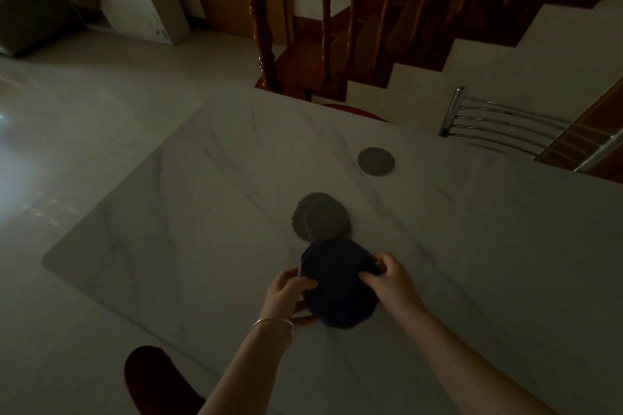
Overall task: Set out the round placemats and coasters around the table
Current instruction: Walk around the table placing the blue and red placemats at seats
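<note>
Two hands grip a dark round placemat low in the middle of the frame, over the white marble-patterned table. The left hand pinches its left edge, fingers curled over the top, a thin bangle on the wrist. The right hand clamps the right edge, fingers folded onto the cloth. Whether the placemat touches the table or is lifted off it cannot be told in the dim light.

Just above the placemat, grey scalloped coasters lie overlapping in a small pile; their near edge is hidden behind the placemat. A single grey coaster lies alone further up and to the right, well apart from the pile.

At the right edge a metal chair back stands against the table. A wooden staircase fills the upper middle. A dark rounded seat shows at lower left.
</note>
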